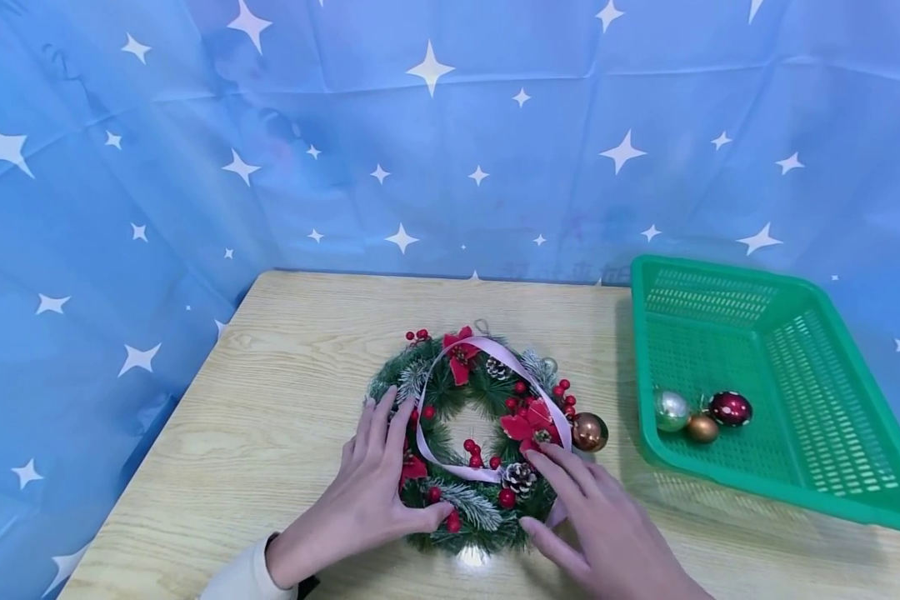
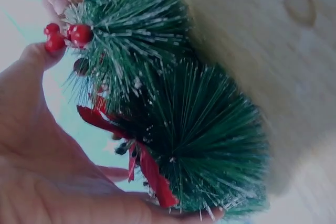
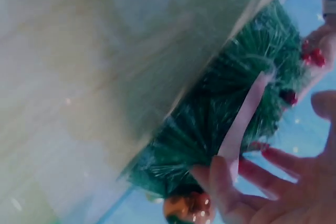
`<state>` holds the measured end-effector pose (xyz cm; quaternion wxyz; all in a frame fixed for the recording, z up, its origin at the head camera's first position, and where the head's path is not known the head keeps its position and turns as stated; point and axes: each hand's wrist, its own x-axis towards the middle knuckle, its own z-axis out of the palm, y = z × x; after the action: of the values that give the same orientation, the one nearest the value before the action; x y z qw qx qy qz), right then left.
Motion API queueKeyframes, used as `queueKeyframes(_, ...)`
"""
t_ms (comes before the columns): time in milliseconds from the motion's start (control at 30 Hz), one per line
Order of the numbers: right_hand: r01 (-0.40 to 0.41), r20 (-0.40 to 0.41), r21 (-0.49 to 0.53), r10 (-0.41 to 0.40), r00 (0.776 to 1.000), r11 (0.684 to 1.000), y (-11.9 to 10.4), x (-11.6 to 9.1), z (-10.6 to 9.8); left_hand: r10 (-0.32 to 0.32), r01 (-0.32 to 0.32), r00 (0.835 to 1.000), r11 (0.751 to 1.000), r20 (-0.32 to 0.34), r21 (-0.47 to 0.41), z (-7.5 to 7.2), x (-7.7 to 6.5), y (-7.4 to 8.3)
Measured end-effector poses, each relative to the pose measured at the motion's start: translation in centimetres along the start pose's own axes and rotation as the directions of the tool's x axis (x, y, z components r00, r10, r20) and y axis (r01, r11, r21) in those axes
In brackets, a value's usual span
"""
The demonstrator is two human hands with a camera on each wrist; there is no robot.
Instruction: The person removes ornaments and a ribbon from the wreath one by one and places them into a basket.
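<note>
A green Christmas wreath (image 1: 474, 516) lies on the table, trimmed with red poinsettias (image 1: 461, 354), red berries (image 2: 81, 34), frosted sprigs and pine cones (image 1: 519, 477). A pale pink ribbon (image 1: 487, 343) loops loosely over it; one stretch of ribbon (image 3: 243, 121) runs down the wreath's right side. My left hand (image 1: 371, 492) rests on the wreath's left side with fingers spread, the thumb touching red berries at the front. My right hand (image 1: 607, 517) touches the right front side with extended fingers, beside the ribbon, its thumb apart. A copper bauble (image 1: 590, 432) sits at the wreath's right edge.
A green plastic basket (image 1: 832, 487) stands at the right of the table, holding a silver bauble (image 1: 672, 411), a small copper bauble (image 1: 702, 428) and a dark red bauble (image 1: 731, 408). Behind the wooden table (image 1: 292, 358) hangs a blue star-patterned cloth (image 1: 465, 125).
</note>
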<state>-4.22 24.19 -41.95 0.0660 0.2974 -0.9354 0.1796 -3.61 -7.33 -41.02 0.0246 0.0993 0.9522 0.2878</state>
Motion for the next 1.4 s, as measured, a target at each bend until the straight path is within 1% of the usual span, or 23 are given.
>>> queueKeyframes(100, 0.016, -0.09, 0.017, -0.014, 0.996, 1.0, 0.7, -0.2, -0.6, 0.022, -0.022, 0.999, 1.0, 0.03, -0.005, -0.2, 0.4, -0.3)
queueKeyframes(200, 0.042, -0.188, 0.027, -0.037, 0.982, 0.999, 1.5, -0.2, -0.9, 0.056, -0.055, 0.997, 0.998, 0.051, -0.019, -0.4, 0.7, -0.7)
queueKeyframes(267, 0.056, -0.23, 0.043, -0.045, 0.972, 0.997, 2.0, -0.1, -1.0, 0.082, -0.08, 0.995, 0.996, 0.06, -0.028, -0.5, 0.9, -1.1)
queueKeyframes(333, 0.07, -0.253, 0.059, -0.053, 0.966, 0.996, 2.5, 0.1, -0.9, 0.105, -0.102, 0.992, 0.994, 0.07, -0.041, -0.7, 1.0, -1.3)
queueKeyframes(433, 0.067, -0.26, 0.08, -0.044, 0.965, 0.995, 2.9, 0.2, -0.7, 0.12, -0.116, 0.989, 0.992, 0.087, -0.051, -0.8, 1.2, -1.6)
queueKeyframes(633, 0.038, -0.25, 0.083, -0.016, 0.968, 0.996, 3.2, 0.4, -0.4, 0.111, -0.104, 0.987, 0.992, 0.12, -0.064, -1.0, 1.4, -1.9)
queueKeyframes(900, -0.027, -0.202, 0.073, 0.042, 0.978, 0.997, 3.7, 0.8, -0.2, 0.118, -0.115, 0.985, 0.993, 0.129, -0.029, -1.3, 1.6, -2.0)
queueKeyframes(1033, -0.016, -0.22, 0.068, 0.031, 0.975, 0.998, 4.2, 1.0, 0.0, 0.12, -0.117, 0.983, 0.993, 0.139, -0.031, -1.5, 1.6, -2.1)
queueKeyframes(1167, 0.006, -0.239, 0.054, 0.007, 0.971, 0.999, 4.5, 1.1, 0.1, 0.124, -0.119, 0.983, 0.992, 0.133, -0.048, -1.6, 1.6, -2.2)
queueKeyframes(1300, 0.021, -0.258, 0.055, -0.006, 0.966, 0.998, 4.3, 0.9, 0.0, 0.121, -0.112, 0.987, 0.99, 0.105, -0.088, -1.6, 1.6, -2.1)
queueKeyframes(1400, 0.042, -0.275, 0.069, -0.022, 0.961, 0.997, 4.1, 1.0, -0.2, 0.092, -0.083, 0.993, 0.99, 0.08, -0.113, -1.5, 1.7, -1.8)
